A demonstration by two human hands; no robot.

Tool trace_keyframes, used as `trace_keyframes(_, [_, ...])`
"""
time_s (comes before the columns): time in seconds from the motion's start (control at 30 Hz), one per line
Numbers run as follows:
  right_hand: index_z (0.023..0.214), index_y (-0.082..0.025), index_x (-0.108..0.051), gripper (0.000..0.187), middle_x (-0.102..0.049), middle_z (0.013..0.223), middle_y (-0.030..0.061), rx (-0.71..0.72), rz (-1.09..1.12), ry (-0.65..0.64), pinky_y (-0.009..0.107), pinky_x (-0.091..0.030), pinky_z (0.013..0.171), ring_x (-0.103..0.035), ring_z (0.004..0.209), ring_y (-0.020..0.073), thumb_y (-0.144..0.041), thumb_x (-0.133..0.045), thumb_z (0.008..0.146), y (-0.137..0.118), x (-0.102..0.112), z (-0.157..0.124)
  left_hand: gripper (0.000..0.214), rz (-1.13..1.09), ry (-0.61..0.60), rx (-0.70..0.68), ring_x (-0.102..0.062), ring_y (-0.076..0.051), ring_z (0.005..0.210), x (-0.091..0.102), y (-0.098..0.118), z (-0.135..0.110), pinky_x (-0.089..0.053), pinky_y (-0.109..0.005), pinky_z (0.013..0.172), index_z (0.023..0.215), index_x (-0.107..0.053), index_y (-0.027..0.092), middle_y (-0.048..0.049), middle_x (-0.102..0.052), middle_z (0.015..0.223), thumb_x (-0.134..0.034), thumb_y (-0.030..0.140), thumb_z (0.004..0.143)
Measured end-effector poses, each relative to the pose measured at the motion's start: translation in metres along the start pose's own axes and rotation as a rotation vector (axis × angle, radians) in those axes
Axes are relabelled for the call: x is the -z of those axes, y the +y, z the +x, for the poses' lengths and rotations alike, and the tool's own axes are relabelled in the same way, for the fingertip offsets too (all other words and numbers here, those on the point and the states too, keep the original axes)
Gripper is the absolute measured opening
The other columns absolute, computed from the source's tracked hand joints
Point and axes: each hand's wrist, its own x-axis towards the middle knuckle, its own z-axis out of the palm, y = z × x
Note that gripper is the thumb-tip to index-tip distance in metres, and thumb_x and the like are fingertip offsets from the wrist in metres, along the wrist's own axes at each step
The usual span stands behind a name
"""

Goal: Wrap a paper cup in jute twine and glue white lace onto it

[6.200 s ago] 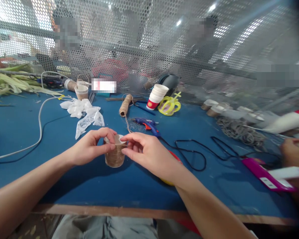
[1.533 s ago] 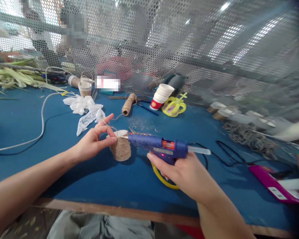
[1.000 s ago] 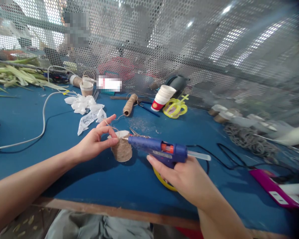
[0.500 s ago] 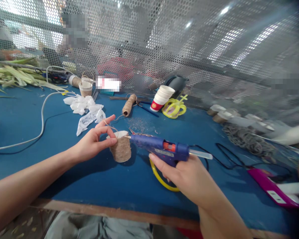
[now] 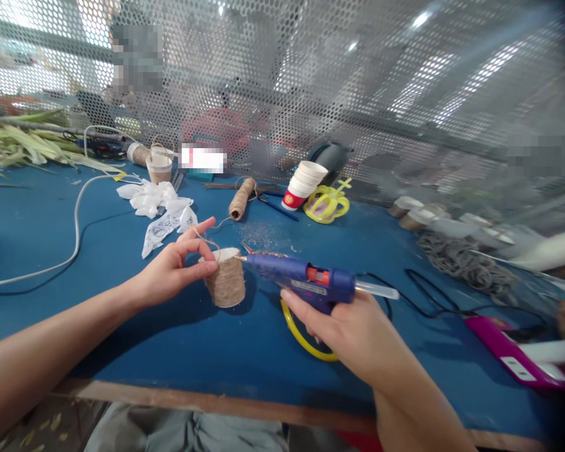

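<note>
A paper cup (image 5: 226, 282) wrapped in brown twine stands on the blue table, its white rim showing at the top. My left hand (image 5: 179, 263) pinches the cup's rim at its left side, and a loose strand of twine runs over the fingers. My right hand (image 5: 348, 329) is wrapped round the handle of a blue glue gun (image 5: 296, 276) with a clear glue stick out of its back. The gun's nozzle points left and meets the cup's upper right edge. Behind the cup lies a spool of twine (image 5: 242, 199), its strand leading toward my left hand.
White crumpled plastic (image 5: 153, 199) lies at left beside a white cable (image 5: 78, 229). Stacked paper cups (image 5: 304, 185) and a yellow crown-shaped piece (image 5: 327, 206) stand at the back. A yellow ring (image 5: 306, 345) lies below the gun. Grey cord (image 5: 466, 263) and a purple power strip (image 5: 513, 351) are at right.
Both hands, the cup and the glue gun keep nearly the same positions. The whole view has shifted slightly, so everything appears a little further left.
</note>
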Motion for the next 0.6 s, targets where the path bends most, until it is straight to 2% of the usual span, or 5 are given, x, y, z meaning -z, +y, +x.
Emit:
trace_keyframes(0.1, [0.069,-0.023,-0.065,0.017,-0.068,0.063,0.0023,-0.035,0.018,-0.01,0.029,-0.054,0.059,-0.067,0.068,0.0219,-0.028,-0.053,0.081,-0.0005,0.0018,-0.0006,0.018,0.001,-0.011,0.001,-0.01,-0.026,0.14,0.0,0.0015,0.0004,-0.019,-0.047,0.11,0.071,-0.055,0.019,-0.0074,-0.024,0.15,-0.058,0.034,0.08])
trace_keyframes(0.23, [0.082,-0.023,-0.066,0.016,-0.071,0.077,0.0047,0.024,0.079,-0.026,0.032,-0.054,0.067,-0.067,0.071,0.0214,-0.025,-0.051,0.081,-0.0052,0.002,0.0009,0.019,-0.001,-0.018,0.01,-0.011,-0.027,0.14,0.0,0.0038,0.0003,-0.02,-0.048,0.109,0.07,-0.054,0.019,-0.0073,-0.025,0.15,-0.058,0.035,0.08])
trace_keyframes(0.3, [0.082,-0.022,-0.067,0.017,-0.071,0.075,0.0051,0.034,0.087,-0.037,0.032,-0.054,0.068,-0.067,0.07,0.0214,-0.023,-0.05,0.081,-0.0064,0.0011,0.0019,0.02,0.001,-0.019,0.009,-0.012,-0.027,0.14,0.0003,0.0039,0.0002,-0.02,-0.047,0.11,0.069,-0.054,0.019,-0.0069,-0.026,0.149,-0.059,0.036,0.079])
trace_keyframes(0.5, [0.079,-0.021,-0.066,0.016,-0.07,0.072,0.0034,-0.048,0.076,-0.034,0.03,-0.054,0.061,-0.067,0.066,0.0206,-0.027,-0.051,0.082,0.0003,-0.0017,0.0011,0.019,0.007,-0.02,0.004,-0.012,-0.028,0.14,0.0018,0.0007,0.0002,-0.018,-0.047,0.11,0.07,-0.055,0.019,-0.006,-0.023,0.151,-0.059,0.035,0.08])
trace_keyframes(0.6, [0.067,-0.022,-0.063,0.018,-0.066,0.058,0.002,-0.09,0.043,-0.028,0.029,-0.05,0.051,-0.066,0.065,0.0219,-0.03,-0.053,0.081,0.002,-0.0004,0.001,0.02,0.018,-0.019,0.0,-0.013,-0.028,0.139,0.0021,-0.0004,0.0006,-0.017,-0.048,0.111,0.069,-0.054,0.019,-0.007,-0.023,0.151,-0.058,0.034,0.08])
